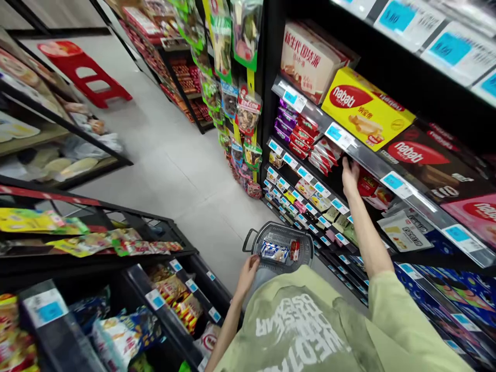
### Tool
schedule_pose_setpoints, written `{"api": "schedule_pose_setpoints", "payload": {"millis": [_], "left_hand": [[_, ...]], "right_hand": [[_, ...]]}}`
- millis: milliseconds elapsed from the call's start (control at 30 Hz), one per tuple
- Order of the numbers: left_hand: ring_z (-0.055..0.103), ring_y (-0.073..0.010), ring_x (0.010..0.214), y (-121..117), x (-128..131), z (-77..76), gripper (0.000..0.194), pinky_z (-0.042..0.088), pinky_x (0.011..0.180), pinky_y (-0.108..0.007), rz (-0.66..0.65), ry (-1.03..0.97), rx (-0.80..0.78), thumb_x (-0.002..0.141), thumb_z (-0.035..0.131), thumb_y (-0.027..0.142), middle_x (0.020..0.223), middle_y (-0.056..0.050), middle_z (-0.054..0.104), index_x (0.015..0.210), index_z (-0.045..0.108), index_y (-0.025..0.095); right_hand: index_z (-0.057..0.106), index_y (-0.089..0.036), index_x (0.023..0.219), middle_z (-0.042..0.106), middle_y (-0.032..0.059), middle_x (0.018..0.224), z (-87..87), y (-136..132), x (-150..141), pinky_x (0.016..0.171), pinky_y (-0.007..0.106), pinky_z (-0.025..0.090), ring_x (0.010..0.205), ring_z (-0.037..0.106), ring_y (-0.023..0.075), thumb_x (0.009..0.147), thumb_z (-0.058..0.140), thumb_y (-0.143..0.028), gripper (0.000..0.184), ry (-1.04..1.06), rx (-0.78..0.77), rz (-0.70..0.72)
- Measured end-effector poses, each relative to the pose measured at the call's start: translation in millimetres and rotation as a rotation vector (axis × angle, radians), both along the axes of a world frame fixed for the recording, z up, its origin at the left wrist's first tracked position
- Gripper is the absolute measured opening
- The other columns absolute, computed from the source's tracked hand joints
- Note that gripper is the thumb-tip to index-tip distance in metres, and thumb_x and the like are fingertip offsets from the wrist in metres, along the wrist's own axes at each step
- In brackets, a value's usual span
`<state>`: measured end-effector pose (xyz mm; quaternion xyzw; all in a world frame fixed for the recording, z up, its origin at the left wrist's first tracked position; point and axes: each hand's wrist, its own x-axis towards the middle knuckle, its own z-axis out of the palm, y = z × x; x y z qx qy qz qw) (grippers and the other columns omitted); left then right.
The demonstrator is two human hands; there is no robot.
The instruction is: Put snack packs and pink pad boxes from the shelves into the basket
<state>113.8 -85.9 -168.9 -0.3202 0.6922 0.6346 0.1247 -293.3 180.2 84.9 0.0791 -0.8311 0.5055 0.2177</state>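
My right hand [350, 178] reaches into a shelf on the right, below the price rail. It is between red-and-white snack packs [324, 156] and a dark red packet [366, 182]. Its fingertips are in shadow, so whether they grip anything is unclear. My left hand [248, 273] is low in front of me, its fingers curled at the near left rim of a grey shopping basket [310, 245]. Inside the basket lie a blue-and-white packet [274, 251] and a small red packet [295, 250].
Above my right hand stand a yellow nabati box [366, 108] and a brown nabati box [436, 160]. Snack bags [248, 111] hang at the shelf's end. A snack rack [186, 253] borders the left. A red floor sign [87, 75] stands farther off on the grey floor [170, 165].
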Motion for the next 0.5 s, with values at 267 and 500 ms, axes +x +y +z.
{"api": "schedule_pose_setpoints", "payload": {"millis": [267, 500], "left_hand": [[0.076, -0.0305, 0.089, 35.2, 13.2, -87.7, 0.029, 0.056, 0.091, -0.043, -0.424, -0.281, -0.126, 0.083, 0.062, 0.041, 0.099, -0.015, 0.08, 0.101, 0.068, 0.02], [0.068, -0.0361, 0.118, 42.3, 6.5, -208.9, 0.034, 0.049, 0.105, -0.049, -0.636, -0.395, -0.255, 0.08, 0.06, 0.019, 0.117, -0.02, 0.074, 0.113, 0.067, 0.018]], "right_hand": [[0.076, -0.032, 0.107, 0.074, 0.0099, 0.11, -148.8, 26.5, 196.8, 0.11, 0.058, 0.051, 0.11, 0.068, 0.0317, 0.099, 0.063, -0.035, 0.015, -0.303, 0.233, 0.435], [0.055, -0.024, 0.15, 0.056, 0.0173, 0.156, -413.4, 49.4, 265.3, 0.128, 0.058, 0.036, 0.148, 0.05, 0.0389, 0.081, 0.076, -0.03, 0.073, -1.037, 0.534, 0.736]]}}
